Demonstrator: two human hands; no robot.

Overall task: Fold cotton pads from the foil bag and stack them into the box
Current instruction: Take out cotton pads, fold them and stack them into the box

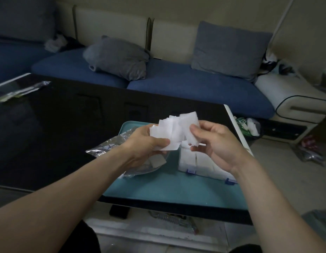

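Two bare forearms reach over a teal tray. Left hand pinches a fanned sheaf of thin white cotton pads; right hand pinches one soft pad. One crinkled foil bag at 9 o'clock, one clear box at 3 o'clock.

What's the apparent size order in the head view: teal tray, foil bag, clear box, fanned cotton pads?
1. teal tray
2. foil bag, partly hidden by the left forearm
3. clear box and cotton pads: look alike; pads sit nearer the camera, so unranked.
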